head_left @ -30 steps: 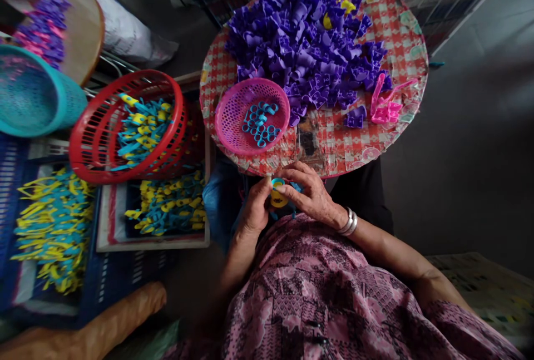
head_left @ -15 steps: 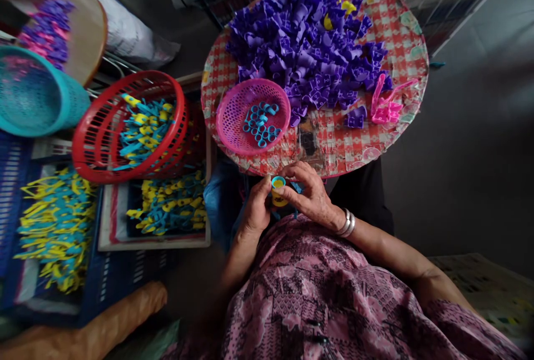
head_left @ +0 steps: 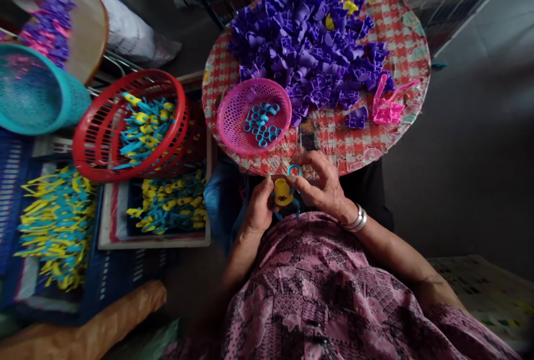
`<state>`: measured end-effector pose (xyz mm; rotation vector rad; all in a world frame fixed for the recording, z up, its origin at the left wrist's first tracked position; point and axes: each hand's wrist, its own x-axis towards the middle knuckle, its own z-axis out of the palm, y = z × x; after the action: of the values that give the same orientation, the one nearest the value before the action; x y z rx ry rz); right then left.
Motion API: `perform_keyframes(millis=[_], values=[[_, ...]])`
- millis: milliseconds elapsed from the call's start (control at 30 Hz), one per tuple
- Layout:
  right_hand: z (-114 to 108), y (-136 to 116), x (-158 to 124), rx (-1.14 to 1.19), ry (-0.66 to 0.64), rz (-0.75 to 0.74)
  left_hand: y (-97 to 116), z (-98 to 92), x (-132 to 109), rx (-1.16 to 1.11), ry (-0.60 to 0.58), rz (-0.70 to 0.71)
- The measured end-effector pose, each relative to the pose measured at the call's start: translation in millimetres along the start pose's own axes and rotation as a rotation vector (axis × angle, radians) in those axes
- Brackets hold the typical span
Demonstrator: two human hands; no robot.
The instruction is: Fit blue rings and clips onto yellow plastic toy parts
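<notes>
My left hand (head_left: 259, 207) pinches a small yellow plastic cylinder (head_left: 282, 191), with blue plastic parts hanging below it. My right hand (head_left: 321, 185) holds a small blue plastic ring (head_left: 294, 169) just above that cylinder, and the two are apart. Both hands are at the near edge of a round table (head_left: 403, 54) covered in red-and-white checked cloth. On it stand a pink basket (head_left: 233, 121) holding blue rings (head_left: 261, 123), a heap of purple plastic parts (head_left: 300, 43) and some pink plastic parts (head_left: 386, 107).
To the left are a red basket (head_left: 177, 109) of blue-and-yellow parts, a white-rimmed tray (head_left: 171, 210) and a blue crate (head_left: 12, 210) of similar parts. A teal basket (head_left: 62, 93) lies tilted at far left, beside a round wooden board (head_left: 87, 31).
The blue ring has come off the yellow cylinder and is now in my right hand, which has moved up and away. The yellow cylinder stands more upright in my left hand.
</notes>
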<state>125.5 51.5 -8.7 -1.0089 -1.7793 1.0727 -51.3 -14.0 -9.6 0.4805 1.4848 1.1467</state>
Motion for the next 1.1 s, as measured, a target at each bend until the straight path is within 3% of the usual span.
perform_keyframes(millis=[133, 300, 533, 700, 900, 1100], values=[[-20.5, -6.1, 9.9, -0.331, -0.152, -0.205, 2.9, 2.4, -2.5, 0.140, -0.054, 0.046], [-21.7, -12.4, 11.6, -0.355, -0.280, -0.254, 2.9, 0.4, -3.2, 0.234, -0.062, 0.054], [-5.9, -0.6, 3.5, -0.081, -0.228, -0.198, -1.0, -0.8, -2.3, 0.221, -0.051, 0.053], [-10.4, 2.7, 3.9, -0.028, -0.172, -0.148, -3.5, -1.3, -3.1, 0.138, -0.071, 0.046], [-17.1, 2.1, 8.1, -0.075, -0.231, -0.176, 9.4, -2.0, -7.5, 0.145, -0.302, 0.100], [-14.2, -3.0, 5.9, -0.051, -0.246, -0.155, 22.0, 9.5, -9.8, 0.201, -0.197, 0.157]])
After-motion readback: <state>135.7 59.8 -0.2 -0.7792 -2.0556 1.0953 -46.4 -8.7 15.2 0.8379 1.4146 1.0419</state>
